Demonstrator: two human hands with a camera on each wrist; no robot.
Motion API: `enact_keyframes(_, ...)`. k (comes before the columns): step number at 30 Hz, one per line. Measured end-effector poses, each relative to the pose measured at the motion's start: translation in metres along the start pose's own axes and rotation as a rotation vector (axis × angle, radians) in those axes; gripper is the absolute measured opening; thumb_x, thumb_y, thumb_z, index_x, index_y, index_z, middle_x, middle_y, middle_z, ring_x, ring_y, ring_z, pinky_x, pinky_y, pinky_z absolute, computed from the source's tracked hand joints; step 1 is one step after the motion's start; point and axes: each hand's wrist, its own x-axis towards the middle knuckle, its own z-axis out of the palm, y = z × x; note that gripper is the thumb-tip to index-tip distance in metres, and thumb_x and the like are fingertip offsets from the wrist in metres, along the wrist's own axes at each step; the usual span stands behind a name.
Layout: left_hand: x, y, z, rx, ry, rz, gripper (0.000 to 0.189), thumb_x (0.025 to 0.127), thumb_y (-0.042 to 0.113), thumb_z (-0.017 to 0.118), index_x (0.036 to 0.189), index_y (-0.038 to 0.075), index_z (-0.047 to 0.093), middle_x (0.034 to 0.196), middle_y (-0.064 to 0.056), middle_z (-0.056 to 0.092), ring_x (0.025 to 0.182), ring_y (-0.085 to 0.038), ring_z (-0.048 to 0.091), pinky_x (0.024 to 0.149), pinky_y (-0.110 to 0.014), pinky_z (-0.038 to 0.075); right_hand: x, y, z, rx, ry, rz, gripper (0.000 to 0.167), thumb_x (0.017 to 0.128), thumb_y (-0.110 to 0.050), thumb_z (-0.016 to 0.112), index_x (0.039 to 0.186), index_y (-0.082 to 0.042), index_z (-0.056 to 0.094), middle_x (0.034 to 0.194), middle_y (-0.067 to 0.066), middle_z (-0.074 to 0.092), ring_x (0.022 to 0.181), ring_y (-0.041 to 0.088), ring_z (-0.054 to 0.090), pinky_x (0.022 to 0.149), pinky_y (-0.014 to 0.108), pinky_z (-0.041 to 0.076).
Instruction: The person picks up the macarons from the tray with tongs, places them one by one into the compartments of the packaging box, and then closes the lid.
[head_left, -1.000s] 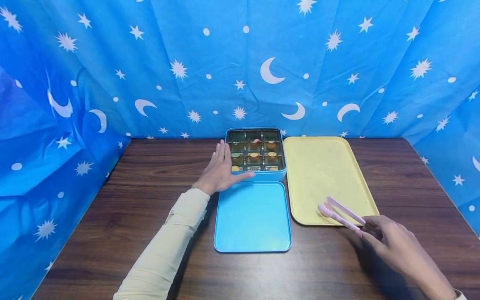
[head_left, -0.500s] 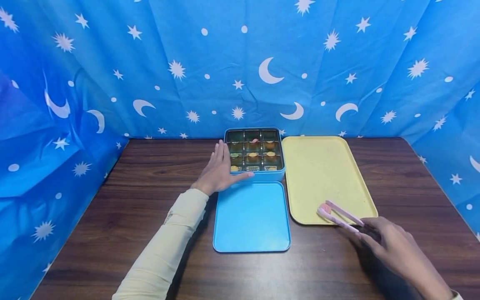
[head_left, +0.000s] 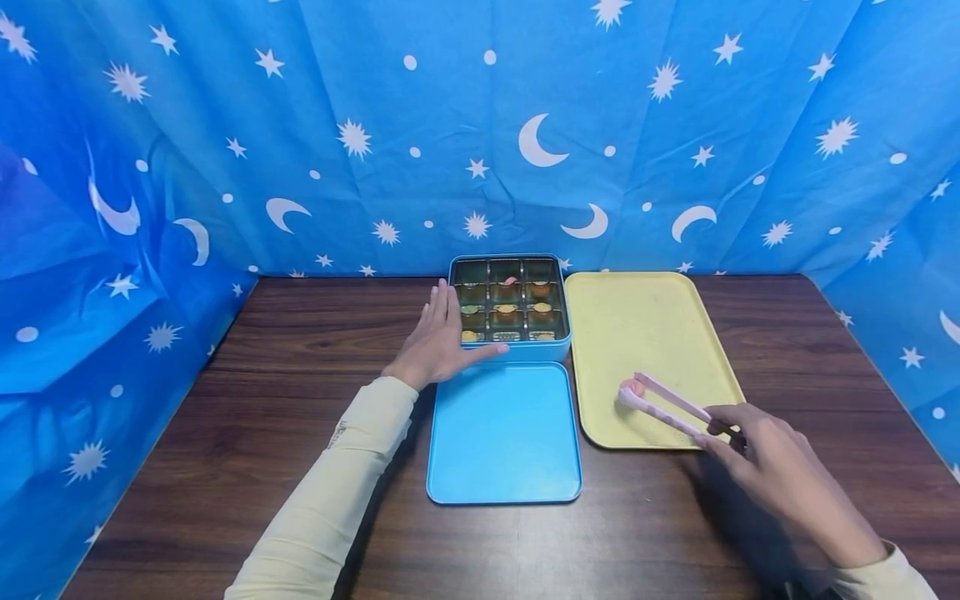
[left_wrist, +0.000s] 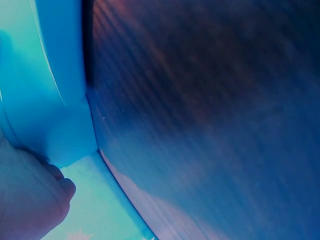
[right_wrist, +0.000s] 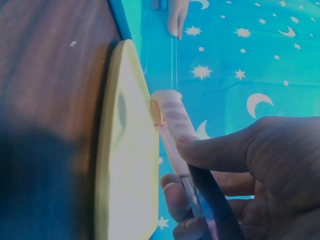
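Observation:
My right hand (head_left: 772,458) grips a pair of pink tongs (head_left: 663,415) between thumb and fingers. Pinched at the tongs' tips is a small round pinkish-orange piece (right_wrist: 157,113), held over the near part of the yellow tray (head_left: 637,333). My left hand (head_left: 435,342) lies against the left side of a blue tin (head_left: 536,353), fingers straight along the wall and thumb stretched across the front rim. Inside the tin, a clear divider forms a grid of compartments; several hold small yellow, green or pink pieces.
In front of the tin lies a flat blue lid (head_left: 504,433), close beside the tray's left edge. Everything rests on a dark wooden table (head_left: 315,467). Behind it hangs a blue cloth (head_left: 420,100) with white stars and moons.
My right hand has moved up and to the left, carrying the tongs and the pinkish-orange piece further over the yellow tray. My left hand stays against the tin.

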Motion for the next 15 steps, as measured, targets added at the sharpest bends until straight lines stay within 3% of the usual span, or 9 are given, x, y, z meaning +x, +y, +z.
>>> enact_keyframes(9,0.0,-0.001,0.001,0.001,0.002,0.011,0.131,0.08,0.088,0.05,0.16,0.0,-0.007,0.167,-0.016,-0.017,0.154,-0.029,-0.015,0.124,-0.046,0.003,0.031,-0.01,-0.012,0.082,-0.069,0.013,0.028,0.094,-0.015,0.074,0.114,0.004,0.07,0.084,0.002,0.067,0.067,0.015,0.051,0.053,0.029,0.04)
enact_keyframes(15,-0.001,0.0,0.0,0.0,0.004,0.009,0.131,0.081,0.088,0.049,0.16,0.0,-0.006,0.167,-0.017,-0.016,0.154,-0.029,-0.015,0.124,-0.046,0.003,0.059,-0.022,-0.02,0.11,-0.078,-0.035,0.026,0.095,-0.014,0.072,0.114,0.004,0.07,0.085,0.006,0.068,0.066,0.017,0.051,0.053,0.03,0.04)
